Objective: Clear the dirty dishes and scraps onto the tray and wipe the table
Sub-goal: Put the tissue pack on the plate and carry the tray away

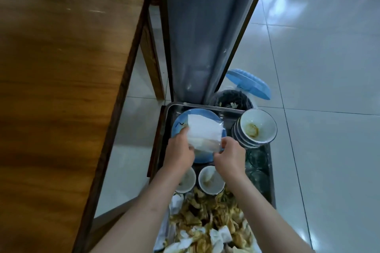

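- A metal tray is seen at the near centre, set on a bench that runs away into the far distance.
- A clear packet of white tissues is held above a blue plate at the far left of the tray.
- The packet's near left edge is pinched by the left hand, its fingers curled round it.
- The packet's near right corner is gripped by the right hand, thumb and fingers closed on the wrapping.
- A stack of dirty bowls is placed at the far right of the tray, tilted, with brown residue in the top one.
- Glasses are stood along the tray's right side, just near of the stack.
- Two white cups are seen near of the plate: the left cup is partly hidden by the left forearm, and the right cup is smeared inside.
- Scraps mixed with crumpled napkins are heaped at the near end.
- A wooden table fills the left of the view, its surface glossy and blurred.
- A dark bin is stood on the tiled floor just beyond the tray's far right corner, with a blue lid tipped up behind it.
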`<state>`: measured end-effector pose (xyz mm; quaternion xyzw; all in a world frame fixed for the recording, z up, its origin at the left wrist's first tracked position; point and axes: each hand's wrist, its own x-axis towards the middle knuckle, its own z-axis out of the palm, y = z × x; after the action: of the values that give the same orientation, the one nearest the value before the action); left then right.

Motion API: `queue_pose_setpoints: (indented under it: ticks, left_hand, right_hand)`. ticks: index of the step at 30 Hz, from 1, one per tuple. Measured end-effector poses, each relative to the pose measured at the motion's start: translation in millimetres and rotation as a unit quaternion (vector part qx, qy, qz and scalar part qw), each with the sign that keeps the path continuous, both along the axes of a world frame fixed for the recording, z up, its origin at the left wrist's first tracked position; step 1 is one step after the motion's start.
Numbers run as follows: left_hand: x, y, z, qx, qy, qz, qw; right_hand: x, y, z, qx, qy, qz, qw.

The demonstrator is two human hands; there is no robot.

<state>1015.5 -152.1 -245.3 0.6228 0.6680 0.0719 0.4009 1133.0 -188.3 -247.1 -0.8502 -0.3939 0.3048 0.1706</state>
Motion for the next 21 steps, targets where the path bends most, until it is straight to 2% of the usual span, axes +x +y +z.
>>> queue_pose_setpoints:
  ticks: [3, 9, 12, 16, 21]
  left_hand:
    - [-2.2, 1.5, -8.9, 0.004, -0.007, -0.005, 1.000]
    - [-10.9, 1.9, -14.1, -0.022, -0.037, 0.014, 0.999]
    - [-14.5, -6.5, -5.8, 0.003, -0.060, 0.051, 0.997]
    - [-15.1, -25.7, 18.6, 0.057, -0.088, 0.098, 0.990]
    - [-12.2, -60.4, 58.6, 0.047, -0.124, 0.145, 0.981]
  right_hand:
    - [2.4, 5.0, -6.5, -0.015, -0.006, 0.013, 1.000]
    - [0.3, 10.1, -5.8, -0.057, 0.037, 0.016, 0.998]
    - [-5.1, 3.9, 3.7, -0.031, 0.028, 0.013, 0.999]
    - [-13.1, -11.5, 36.9, 0.056, -0.006, 0.041, 0.998]
    - [-9.8, -24.1, 95.0, 0.078, 0.006, 0.091, 0.993]
